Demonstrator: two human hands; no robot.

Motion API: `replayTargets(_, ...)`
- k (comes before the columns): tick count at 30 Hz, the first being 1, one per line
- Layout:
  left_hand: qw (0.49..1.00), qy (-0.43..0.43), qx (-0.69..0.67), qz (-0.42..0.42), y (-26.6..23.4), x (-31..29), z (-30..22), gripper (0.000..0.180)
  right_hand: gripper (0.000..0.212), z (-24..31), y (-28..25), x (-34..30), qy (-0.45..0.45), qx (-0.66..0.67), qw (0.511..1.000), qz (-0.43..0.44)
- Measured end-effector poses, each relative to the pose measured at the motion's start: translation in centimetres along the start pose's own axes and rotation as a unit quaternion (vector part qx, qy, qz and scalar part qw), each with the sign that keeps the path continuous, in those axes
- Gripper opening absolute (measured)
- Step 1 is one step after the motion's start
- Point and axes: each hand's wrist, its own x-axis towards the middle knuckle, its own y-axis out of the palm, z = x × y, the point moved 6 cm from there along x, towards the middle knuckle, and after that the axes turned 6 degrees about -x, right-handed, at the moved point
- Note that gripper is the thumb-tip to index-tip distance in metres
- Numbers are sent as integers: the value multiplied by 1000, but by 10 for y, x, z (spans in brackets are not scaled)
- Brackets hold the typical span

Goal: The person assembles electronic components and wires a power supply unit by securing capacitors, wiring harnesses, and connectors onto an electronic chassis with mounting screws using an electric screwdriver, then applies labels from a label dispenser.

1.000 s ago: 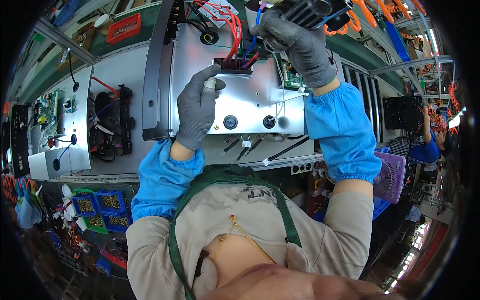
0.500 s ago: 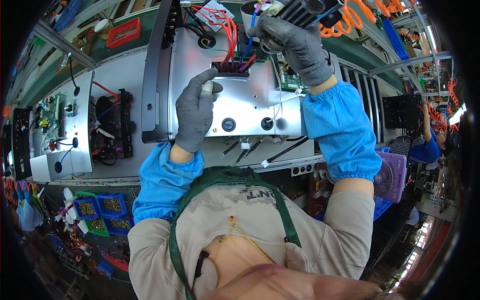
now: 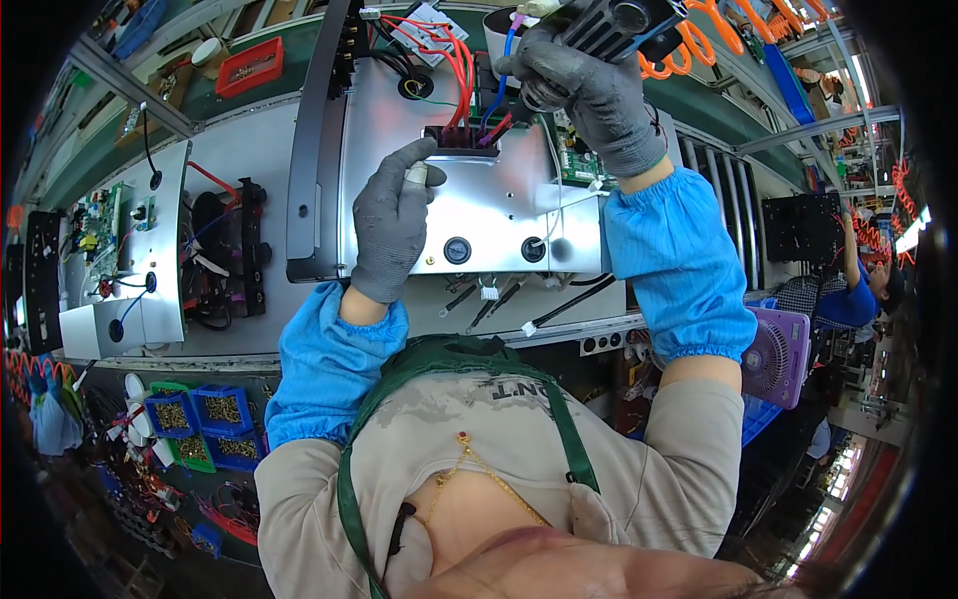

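My left hand (image 3: 391,222), in a grey glove with whitish tape on one finger, lies over a bright metal chassis (image 3: 469,205). Its index fingertip touches the left end of a black terminal block (image 3: 464,142), where red and blue wires enter. The fingers are closed together; anything between them is hidden. In my gloved right hand (image 3: 604,105) is a black power screwdriver (image 3: 624,30), gripped around its body. The tool's front end points down toward the right end of the terminal block; whether its tip touches a screw cannot be made out.
Another opened chassis (image 3: 150,250) with a circuit board stands to the left. A red tray (image 3: 249,66) sits at the back left, and blue bins (image 3: 225,409) hold small brass-coloured parts. Orange coiled hose (image 3: 718,30) hangs upper right. A purple fan (image 3: 778,357) and a person (image 3: 848,290) are at right.
The power screwdriver and my right hand have shifted very slightly, its front end now lower by the terminal block. My left hand stays in place against the block.
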Motion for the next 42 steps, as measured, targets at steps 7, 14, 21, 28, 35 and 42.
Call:
replayTargets(7, 1000, 4, -12, 0, 3, 0, 0, 29, 22, 9, -8, -2, -19, -40, 999, 30)
replayTargets(14, 1000, 28, 11, 9, 3, 1, -3, 28, 19, 13, -38, -46, 7, -141, 990, 22)
replayTargets(21, 936, 321, 142, -41, 41, 10, -85, 24, 28, 7, -54, -51, 15, -119, 993, 3)
replayTargets(28, 820, 105, 554, 100, 127, 171, -90, 70, 21, 7, -52, -48, 18, -73, 997, 3)
replayTargets(35, 954, 77, 285, 55, 98, 162, -92, 62, 14, 4, -64, -41, -9, -68, 995, -66)
replayTargets(42, 933, 282, 214, -58, 37, 34, -124, 81, 14, 2, -85, -42, -11, -29, 983, -180)
